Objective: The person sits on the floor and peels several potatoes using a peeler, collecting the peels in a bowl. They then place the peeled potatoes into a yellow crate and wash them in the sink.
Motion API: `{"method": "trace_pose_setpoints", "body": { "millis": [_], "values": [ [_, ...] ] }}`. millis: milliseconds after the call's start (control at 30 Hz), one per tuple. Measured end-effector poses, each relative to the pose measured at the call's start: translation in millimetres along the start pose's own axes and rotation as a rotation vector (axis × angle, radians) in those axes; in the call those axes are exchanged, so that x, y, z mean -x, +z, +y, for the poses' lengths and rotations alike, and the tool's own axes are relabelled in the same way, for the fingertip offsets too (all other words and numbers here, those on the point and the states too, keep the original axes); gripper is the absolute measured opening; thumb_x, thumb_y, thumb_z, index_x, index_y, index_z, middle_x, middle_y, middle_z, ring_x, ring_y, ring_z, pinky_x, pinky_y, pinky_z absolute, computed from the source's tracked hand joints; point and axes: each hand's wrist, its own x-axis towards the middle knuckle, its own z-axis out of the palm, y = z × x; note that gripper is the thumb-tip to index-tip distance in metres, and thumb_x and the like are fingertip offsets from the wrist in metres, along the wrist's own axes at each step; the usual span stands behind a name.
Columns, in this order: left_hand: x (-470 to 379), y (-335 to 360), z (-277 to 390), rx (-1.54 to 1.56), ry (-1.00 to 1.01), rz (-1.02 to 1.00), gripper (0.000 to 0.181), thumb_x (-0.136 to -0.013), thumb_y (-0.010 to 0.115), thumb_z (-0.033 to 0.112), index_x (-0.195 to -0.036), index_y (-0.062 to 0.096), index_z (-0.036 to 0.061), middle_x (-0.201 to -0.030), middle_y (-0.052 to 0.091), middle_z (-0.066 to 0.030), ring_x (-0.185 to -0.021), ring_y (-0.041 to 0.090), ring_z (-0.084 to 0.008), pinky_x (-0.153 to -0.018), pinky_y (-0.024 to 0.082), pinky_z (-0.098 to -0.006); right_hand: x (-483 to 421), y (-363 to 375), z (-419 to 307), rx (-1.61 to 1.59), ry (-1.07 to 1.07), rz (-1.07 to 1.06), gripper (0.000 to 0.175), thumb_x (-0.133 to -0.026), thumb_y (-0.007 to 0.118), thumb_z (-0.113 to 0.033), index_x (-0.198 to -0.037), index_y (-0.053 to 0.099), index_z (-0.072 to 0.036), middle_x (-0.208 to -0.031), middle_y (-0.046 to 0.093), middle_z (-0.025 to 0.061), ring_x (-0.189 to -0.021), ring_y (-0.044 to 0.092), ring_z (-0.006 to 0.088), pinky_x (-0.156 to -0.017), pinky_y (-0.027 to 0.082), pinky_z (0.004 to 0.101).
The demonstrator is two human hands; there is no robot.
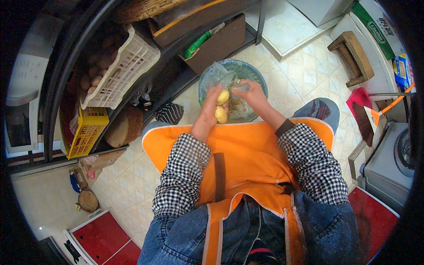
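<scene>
Two peeled potatoes are in my left hand point(211, 102): an upper potato point(223, 97) and a lower potato point(220, 114), one above the other in the picture. My right hand point(253, 94) grips a small tool point(242, 86), perhaps a peeler or knife, beside the upper potato; its working end cannot be made out. Both hands are over a round green-blue bin point(260, 73) on the floor. The bin has a clear plastic bag point(218, 73) at its rim and peelings point(239, 105) inside. An orange apron point(248, 142) covers my lap just below the hands.
At left, a black rack holds a white plastic crate point(124, 71) of potatoes and a yellow crate point(88, 132). A brown box point(220, 46) stands beyond the bin. To the right are a wooden stool point(356, 58), a red dustpan point(359, 97) and a washing machine point(387, 165).
</scene>
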Motion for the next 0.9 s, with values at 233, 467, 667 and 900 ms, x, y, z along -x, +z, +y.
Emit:
{"method": "trace_pose_setpoints", "body": {
  "millis": [233,467,667,900],
  "values": [
    [1,1,-1,-0.186,0.020,0.049,0.045,-0.090,0.038,0.054,-0.095,0.048,0.0098,-0.066,0.048,-0.0030,-0.047,0.044,-0.0124,-0.041,0.039,-0.0258,-3,4,9,-0.061,0.062,-0.066,0.017,-0.075,0.067,-0.012,-0.085,0.060,-0.001,-0.081,0.061,0.0043,-0.072,0.055,0.0115,-0.066,0.044,0.0247],
    [0,-4,1,-0.053,-0.050,-0.022,0.049,-0.089,0.035,0.059,-0.092,0.046,0.0107,-0.064,0.049,-0.0044,-0.045,0.043,-0.0129,-0.041,0.038,-0.0265,0,-3,-4,-0.302,0.204,-0.086,0.019,-0.073,0.069,-0.010,-0.087,0.060,-0.002,-0.085,0.061,0.0060,-0.075,0.056,0.0130,-0.068,0.044,0.0260],
    [-1,-5,2,-0.013,-0.061,-0.035,0.051,-0.087,0.033,0.061,-0.092,0.044,0.0118,-0.066,0.050,-0.0061,-0.046,0.044,-0.0133,-0.041,0.039,-0.0271,-1,0,-1,-0.151,0.052,-0.073,0.018,-0.073,0.068,-0.009,-0.087,0.060,-0.001,-0.084,0.061,0.0059,-0.075,0.056,0.0124,-0.069,0.044,0.0257],
    [2,-5,4,0.066,-0.126,-0.047,0.053,-0.085,0.031,0.065,-0.092,0.044,0.0138,-0.066,0.051,-0.0073,-0.046,0.045,-0.0142,-0.041,0.041,-0.0269,-1,-1,0,-0.082,-0.022,-0.107,0.016,-0.074,0.068,-0.011,-0.085,0.061,-0.002,-0.083,0.061,0.0038,-0.076,0.055,0.0115,-0.070,0.043,0.0246]
  ]
}}
